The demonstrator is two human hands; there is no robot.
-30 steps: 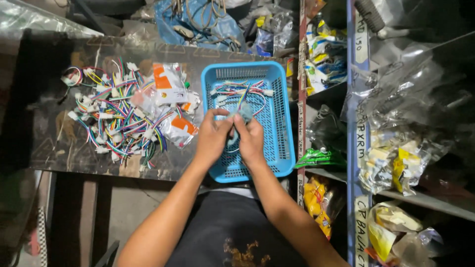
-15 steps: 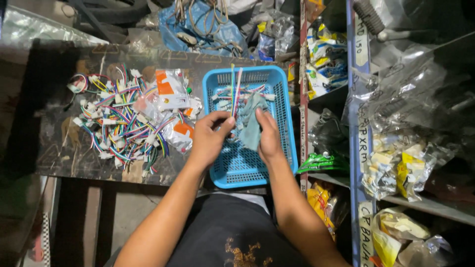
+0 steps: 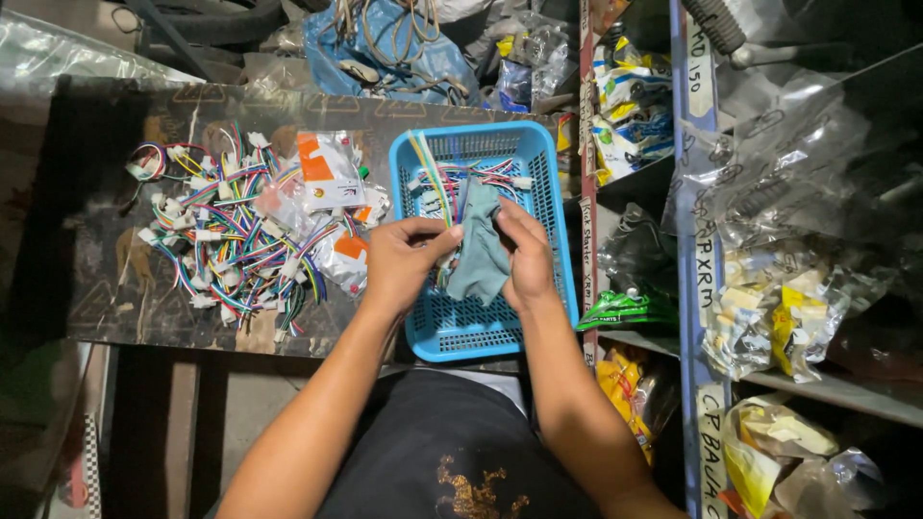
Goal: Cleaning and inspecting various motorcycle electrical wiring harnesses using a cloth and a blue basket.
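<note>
Dark worktop (image 3: 115, 288), blue basket (image 3: 553, 231) at right: left hand (image 3: 404, 261) pinches a wire bundle (image 3: 430, 173) running far-left, right hand (image 3: 529, 255) grasps grey cloth (image 3: 478, 255) between them.

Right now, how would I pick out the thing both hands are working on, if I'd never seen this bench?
Find the blue plastic basket at the right end of the dark worktable, beside the shelves. Above it, the left hand and right hand hold a small grey-green plastic pouch with coloured wires sticking out of its top. Unlike the white-and-orange packets to the left, it is dull and plain.
</note>
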